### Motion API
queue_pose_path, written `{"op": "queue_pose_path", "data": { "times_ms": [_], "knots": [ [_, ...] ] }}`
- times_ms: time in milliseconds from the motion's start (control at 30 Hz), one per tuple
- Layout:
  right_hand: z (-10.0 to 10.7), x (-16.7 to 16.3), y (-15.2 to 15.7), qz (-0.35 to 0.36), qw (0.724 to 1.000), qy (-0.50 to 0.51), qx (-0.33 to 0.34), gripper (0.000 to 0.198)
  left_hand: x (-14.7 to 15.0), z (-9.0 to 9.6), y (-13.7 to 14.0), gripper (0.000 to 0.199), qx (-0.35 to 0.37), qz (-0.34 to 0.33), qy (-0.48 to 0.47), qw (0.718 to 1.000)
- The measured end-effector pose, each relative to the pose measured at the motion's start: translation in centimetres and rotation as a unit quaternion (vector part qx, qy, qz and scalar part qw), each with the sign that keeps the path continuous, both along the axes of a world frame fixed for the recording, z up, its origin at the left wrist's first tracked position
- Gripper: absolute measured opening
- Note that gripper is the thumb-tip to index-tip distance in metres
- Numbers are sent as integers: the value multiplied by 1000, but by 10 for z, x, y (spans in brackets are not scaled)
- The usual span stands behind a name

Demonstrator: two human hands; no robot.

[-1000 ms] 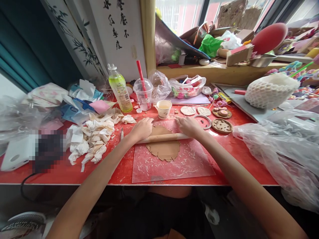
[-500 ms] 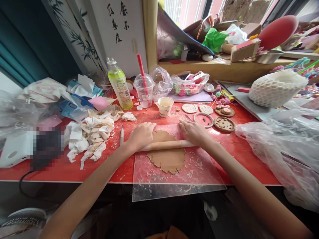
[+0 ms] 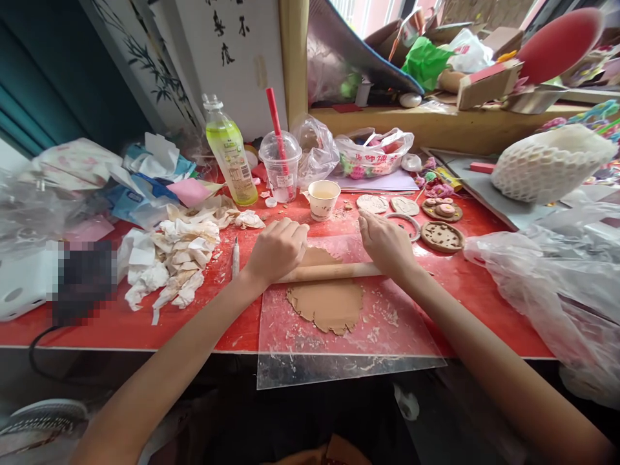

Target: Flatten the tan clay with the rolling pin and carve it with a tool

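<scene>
A pale wooden rolling pin (image 3: 334,272) lies across a flattened, ragged-edged sheet of brown clay (image 3: 327,307). My left hand (image 3: 279,250) is closed over the pin's left end, its fingers bent forward. At the opposite end, my right hand (image 3: 386,240) rests on the pin with its fingers pressed together and pointing away from me. Both hands hide the pin's ends. Under the clay is a clear plastic sheet (image 3: 285,371), speckled with clay scraps and overhanging the table's front edge.
A paper cup (image 3: 323,199), a lidded plastic cup (image 3: 281,171) and a green drink bottle (image 3: 232,158) stand behind. Crumpled tissues (image 3: 186,248) and a pen-like tool (image 3: 236,257) lie left. Round clay pieces (image 3: 442,237), a ring (image 3: 409,226) and plastic bags (image 3: 542,265) are right.
Both hands and the rolling pin have moved slightly forward over the clay, exposing a little more of its near part. The view has shifted slightly.
</scene>
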State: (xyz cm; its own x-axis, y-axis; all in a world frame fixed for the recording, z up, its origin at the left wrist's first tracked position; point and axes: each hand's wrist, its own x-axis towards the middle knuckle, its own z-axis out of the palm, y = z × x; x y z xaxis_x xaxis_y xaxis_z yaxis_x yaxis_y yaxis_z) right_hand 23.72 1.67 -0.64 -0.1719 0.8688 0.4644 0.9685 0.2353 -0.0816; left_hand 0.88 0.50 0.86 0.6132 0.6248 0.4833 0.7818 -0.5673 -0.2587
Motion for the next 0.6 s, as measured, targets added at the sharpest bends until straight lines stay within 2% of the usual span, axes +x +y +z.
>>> {"op": "queue_pose_path", "data": {
  "times_ms": [133,333,600],
  "knots": [
    [4,-2,17,-42,997,-45,42,47,1,3,13,26,66,35,13,997],
    [4,-5,42,-42,992,-62,106,47,3,-1,46,29,59,82,-16,995],
    [2,-8,66,-49,990,-51,119,45,5,-6,71,34,73,82,8,994]
  ]
}}
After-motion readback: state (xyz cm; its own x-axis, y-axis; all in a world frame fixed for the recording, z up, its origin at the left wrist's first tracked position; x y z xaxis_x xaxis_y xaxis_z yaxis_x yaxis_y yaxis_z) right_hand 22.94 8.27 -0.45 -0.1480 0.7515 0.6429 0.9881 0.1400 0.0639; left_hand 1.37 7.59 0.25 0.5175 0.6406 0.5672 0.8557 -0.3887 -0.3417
